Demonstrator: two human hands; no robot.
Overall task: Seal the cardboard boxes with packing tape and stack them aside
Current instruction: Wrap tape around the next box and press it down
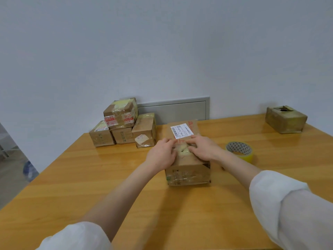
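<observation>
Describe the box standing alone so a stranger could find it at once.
Start at the wooden table and follow its far edge to the right corner. A lone cardboard box sits there, apart from the stack of boxes at far left and the middle box. Its top flaps stick up around a dark gap.

We record one wooden table [108,177], one pale wall [162,51] behind its far edge carrying a grey panel [173,110], and one blue-and-white object [28,170] on the floor beyond its left edge.

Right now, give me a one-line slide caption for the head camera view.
Left hand and right hand press atop the labelled box; tape roll beside it, four boxes piled far left.
</observation>
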